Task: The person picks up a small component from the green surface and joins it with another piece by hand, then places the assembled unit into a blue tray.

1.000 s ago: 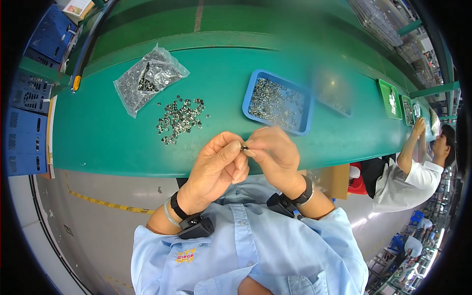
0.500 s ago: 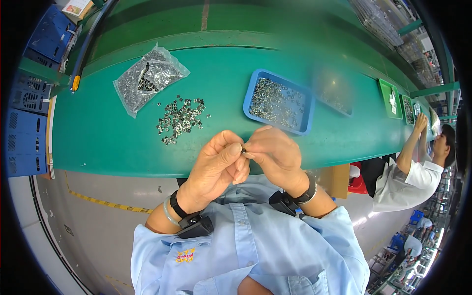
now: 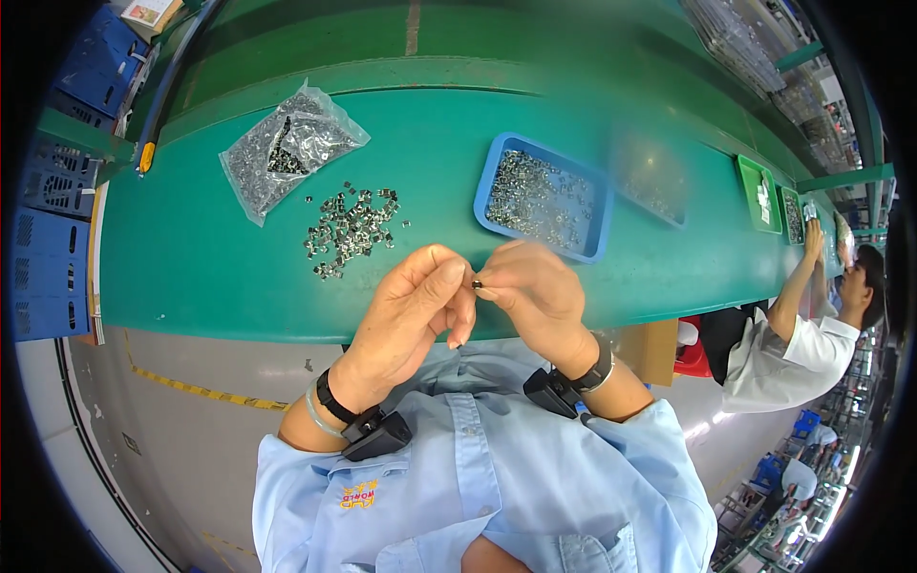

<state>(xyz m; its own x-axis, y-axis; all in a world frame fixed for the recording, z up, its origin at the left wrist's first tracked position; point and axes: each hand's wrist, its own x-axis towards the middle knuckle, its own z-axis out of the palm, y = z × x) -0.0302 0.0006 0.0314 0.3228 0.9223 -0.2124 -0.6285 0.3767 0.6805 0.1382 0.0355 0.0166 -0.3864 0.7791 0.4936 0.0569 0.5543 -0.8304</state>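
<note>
My two hands meet over the table's near edge. Between the thumb and finger of my right hand (image 3: 537, 304) is a small dark metal part (image 3: 478, 285), its details too tiny to read. My left hand (image 3: 406, 310) is closed, with thumb and forefinger tips right beside that part. Another dark speck (image 3: 458, 346) shows at its lower fingertips; what it is I cannot make out. Beyond my left hand lies a loose pile of small shiny metal pieces (image 3: 349, 227). A blue tray (image 3: 489, 177) holding many similar pieces stands beyond my right hand.
A clear plastic bag (image 3: 287, 153) full of small parts lies at the back left of the green table (image 3: 191, 277). Blue crates (image 3: 53, 267) stand at far left. To the right are a green tray (image 3: 748, 181) and a seated co-worker (image 3: 798, 353) in white.
My left hand has drawn slightly left and its lower fingers have shifted down. The dark part shows more plainly at my right fingertips. The co-worker's hands have moved a little.
</note>
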